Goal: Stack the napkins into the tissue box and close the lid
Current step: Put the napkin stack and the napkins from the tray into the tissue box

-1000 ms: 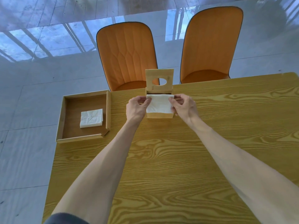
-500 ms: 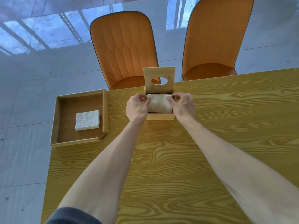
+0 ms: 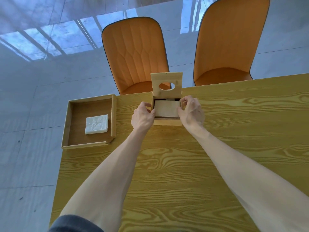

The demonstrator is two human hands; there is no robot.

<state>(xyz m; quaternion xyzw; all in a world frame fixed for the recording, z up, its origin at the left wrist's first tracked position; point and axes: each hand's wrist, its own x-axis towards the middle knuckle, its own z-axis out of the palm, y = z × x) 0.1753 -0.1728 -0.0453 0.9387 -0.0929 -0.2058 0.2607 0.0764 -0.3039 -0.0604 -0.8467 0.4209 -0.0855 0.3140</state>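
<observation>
A small wooden tissue box [image 3: 167, 122] stands near the table's far edge, its lid [image 3: 160, 93] upright at the back with an oval hole in it. A white napkin [image 3: 166, 109] lies down inside the box, in shadow. My left hand [image 3: 142, 117] is at the box's left side with fingertips on the napkin's left edge. My right hand [image 3: 192, 113] is at the right side, fingers curled over the box's rim onto the napkin's right edge. A small stack of white napkins [image 3: 96, 124] rests in a wooden tray [image 3: 113, 115] to the left.
The yellow wood-grain table [image 3: 167, 173] stretches toward me under both forearms. Two orange chairs [image 3: 135, 54] [image 3: 230, 39] stand behind its far edge. The tray sits at the table's left corner, partly over the edge, with pale glossy floor beyond.
The napkin has gone from above the box rim down into the box, both hands lowering with it. The camera has also tilted closer.
</observation>
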